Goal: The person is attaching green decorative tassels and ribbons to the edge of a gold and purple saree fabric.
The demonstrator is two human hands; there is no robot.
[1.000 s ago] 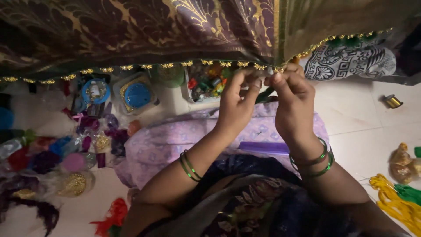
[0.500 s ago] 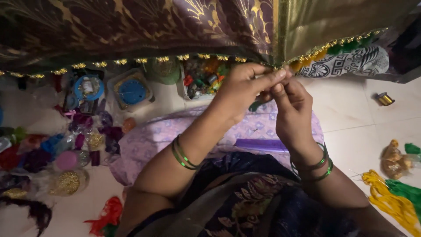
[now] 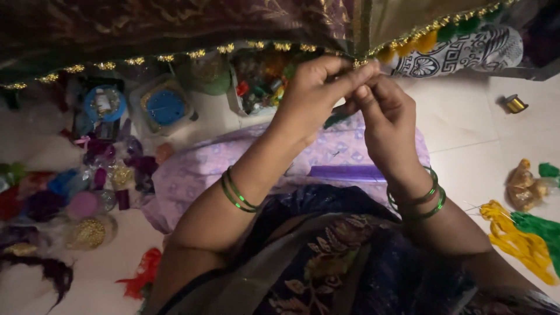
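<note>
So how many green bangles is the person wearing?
4 thin green bangles show: two on the left wrist, two on the right wrist. Both hands, the left hand and right hand, pinch the dark cloth's gold-tasselled edge. More could hide behind.

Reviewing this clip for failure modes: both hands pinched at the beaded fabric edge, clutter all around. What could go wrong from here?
1. Both the left hand and right hand pinch the same spot on the beaded fabric edge; a hard tug might loosen the trim.
2. The fabric shades the pinch point, so fine work may be misjudged.
3. Loose yellow threads and small containers lie close by; an elbow sweep could scatter or tangle them.
</note>
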